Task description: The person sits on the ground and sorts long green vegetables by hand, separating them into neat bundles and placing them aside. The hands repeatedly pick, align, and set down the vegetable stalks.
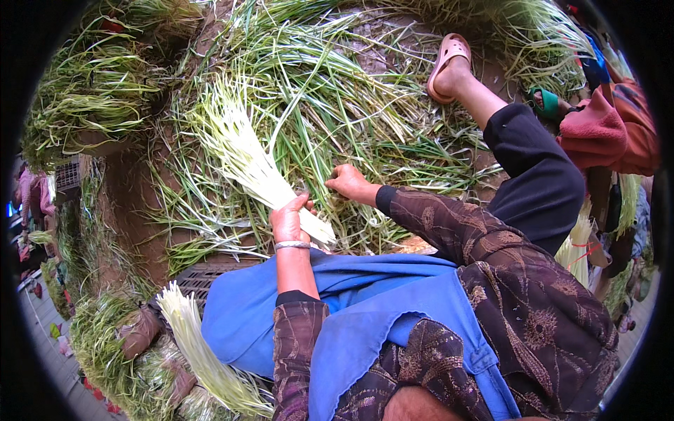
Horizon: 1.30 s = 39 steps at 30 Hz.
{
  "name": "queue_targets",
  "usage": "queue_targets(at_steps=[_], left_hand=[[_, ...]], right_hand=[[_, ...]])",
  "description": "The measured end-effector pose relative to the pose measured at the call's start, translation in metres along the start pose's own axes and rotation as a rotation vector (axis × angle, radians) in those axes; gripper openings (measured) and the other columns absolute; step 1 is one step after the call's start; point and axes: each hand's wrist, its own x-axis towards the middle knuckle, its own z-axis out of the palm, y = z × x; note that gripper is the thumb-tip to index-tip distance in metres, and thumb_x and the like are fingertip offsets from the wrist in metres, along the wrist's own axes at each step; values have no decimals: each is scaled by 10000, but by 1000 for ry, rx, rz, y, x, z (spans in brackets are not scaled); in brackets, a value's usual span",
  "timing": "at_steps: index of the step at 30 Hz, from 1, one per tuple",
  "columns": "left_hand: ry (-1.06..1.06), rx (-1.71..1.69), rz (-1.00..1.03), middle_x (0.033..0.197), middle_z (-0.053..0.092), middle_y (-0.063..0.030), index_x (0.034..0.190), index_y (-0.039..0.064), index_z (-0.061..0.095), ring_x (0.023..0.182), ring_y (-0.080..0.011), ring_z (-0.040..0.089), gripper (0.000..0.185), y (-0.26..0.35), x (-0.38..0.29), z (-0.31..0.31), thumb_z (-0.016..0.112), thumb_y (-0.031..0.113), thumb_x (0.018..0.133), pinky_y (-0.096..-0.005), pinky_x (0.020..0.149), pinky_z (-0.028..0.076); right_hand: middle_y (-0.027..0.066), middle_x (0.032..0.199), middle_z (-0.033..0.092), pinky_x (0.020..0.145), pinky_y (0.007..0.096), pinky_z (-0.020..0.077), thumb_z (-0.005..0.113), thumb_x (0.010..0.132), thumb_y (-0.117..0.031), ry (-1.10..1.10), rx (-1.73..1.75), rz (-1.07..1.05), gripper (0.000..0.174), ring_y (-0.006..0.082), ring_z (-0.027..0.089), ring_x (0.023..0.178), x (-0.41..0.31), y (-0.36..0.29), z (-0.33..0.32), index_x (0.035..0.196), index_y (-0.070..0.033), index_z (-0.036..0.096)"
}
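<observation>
My left hand [290, 220] is wrapped around a thick bundle of pale, blanched garlic chives [253, 163]. The white cut ends stick out below the fist, and the yellowish leaf tips fan out away from me. Just right of the bundle, my right hand [352, 181] is curled, thumb and fingertips close together. Green leaves pass near those fingertips, and I cannot tell whether any are pinched. Beneath both hands spreads a loose heap of green and pale chive leaves [337, 105]. A second bundle of pale chives [202, 350] lies by my left side.
A dark plastic crate [202, 279] shows beside my blue apron [363, 294]. Stacked chive bundles [100, 100] rise at the upper left; more bundles [113, 337] lie lower left. My foot in a pink clog [447, 66] rests on the littered ground. Another person [605, 126] is close at right.
</observation>
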Motion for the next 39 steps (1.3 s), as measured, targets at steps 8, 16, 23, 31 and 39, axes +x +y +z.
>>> queue_targets(at_steps=[8,16,23,31,39], left_hand=[[31,14,35,736,619,-75,915,-11,615,546,-183,588,193,1,-8,-1,695,-48,743,-304,471,488],[-235,-7,18,716,614,-51,946,7,632,575,-164,585,178,-4,-12,28,706,-2,785,-295,532,500],[-232,-321,-93,697,594,-61,930,3,622,585,-165,567,127,8,-12,28,680,16,818,-308,555,508],[-321,-393,-69,732,597,-61,960,21,590,626,-164,578,140,22,-8,25,658,10,838,-316,578,514],[-197,-24,56,806,648,-72,1004,-9,616,628,-165,617,218,12,-24,43,677,-25,796,-291,547,516]], right_hand=[[85,655,636,518,309,463,714,766,-203,-32,210,15,239,163,588,546,-16,-33,10,846,20,682],[18,649,596,499,241,392,705,806,-203,-223,35,-260,199,58,495,571,-77,-92,-69,796,-9,661],[106,660,632,577,352,476,678,769,-195,-486,-75,-431,214,168,569,592,-124,-58,-121,835,9,676],[167,824,671,653,446,521,564,799,-184,-522,-1371,-254,194,325,668,792,-125,-1,-196,815,-20,666],[31,713,620,501,248,389,723,823,-249,-358,392,19,270,86,481,555,-47,-117,-80,909,4,680]])
